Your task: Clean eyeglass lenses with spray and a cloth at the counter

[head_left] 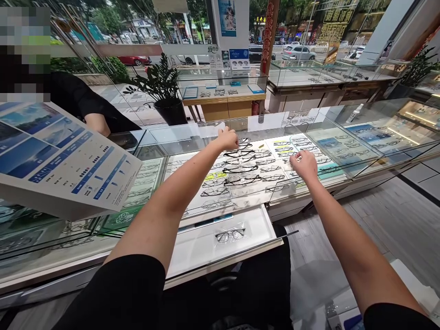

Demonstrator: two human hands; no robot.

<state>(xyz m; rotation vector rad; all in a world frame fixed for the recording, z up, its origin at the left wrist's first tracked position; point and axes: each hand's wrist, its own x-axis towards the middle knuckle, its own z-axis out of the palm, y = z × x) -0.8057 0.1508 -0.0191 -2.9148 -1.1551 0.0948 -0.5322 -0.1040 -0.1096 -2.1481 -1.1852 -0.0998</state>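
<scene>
1. Left hand curled, right hand with fingertips bunched; whether either grips anything, I cannot tell.
2. Dark eyeglasses line up from the left hand toward the person.
3. Pulled-out drawer holding bagged glasses; floor at right.

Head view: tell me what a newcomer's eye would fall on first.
Likely the left hand and right hand, stretched out at the rows of eyeglasses in mid-picture. Next, probably the large blue-and-white sign at the left. Then the open drawer below centre, with a lone pair of glasses in it.
</scene>
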